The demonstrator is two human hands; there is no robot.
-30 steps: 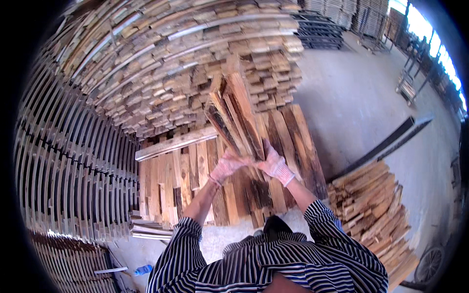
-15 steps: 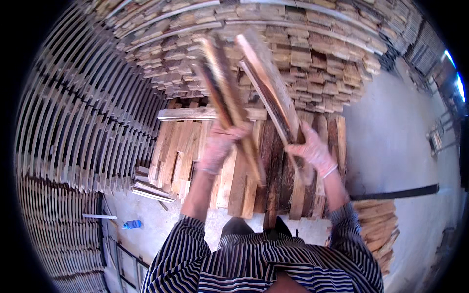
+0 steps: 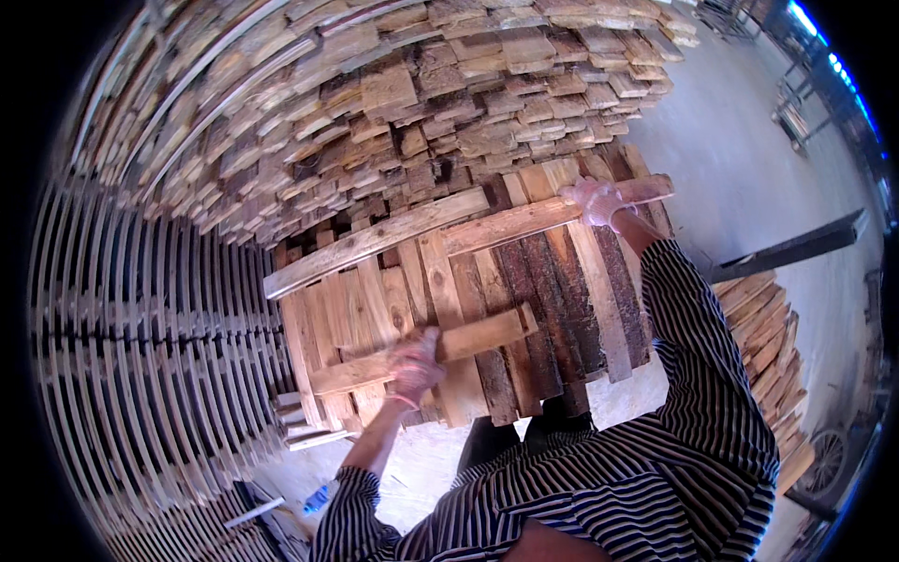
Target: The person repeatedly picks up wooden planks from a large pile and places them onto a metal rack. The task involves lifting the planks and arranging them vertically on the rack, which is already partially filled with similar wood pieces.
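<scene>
The left hand [image 3: 415,365] grips the near plank [image 3: 479,336], the right hand [image 3: 597,199] the far-right plank [image 3: 510,227] — both crosswise over uneven boards [image 3: 562,314]. Either could rock on raised edges, or trap a hand beneath if it slips.

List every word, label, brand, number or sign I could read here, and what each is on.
No text can be read in this picture.
Board under the left hand, board under the right hand: no lettering I can make out.
Blue bottle on the floor: too small to tell whether it has a label.
</scene>
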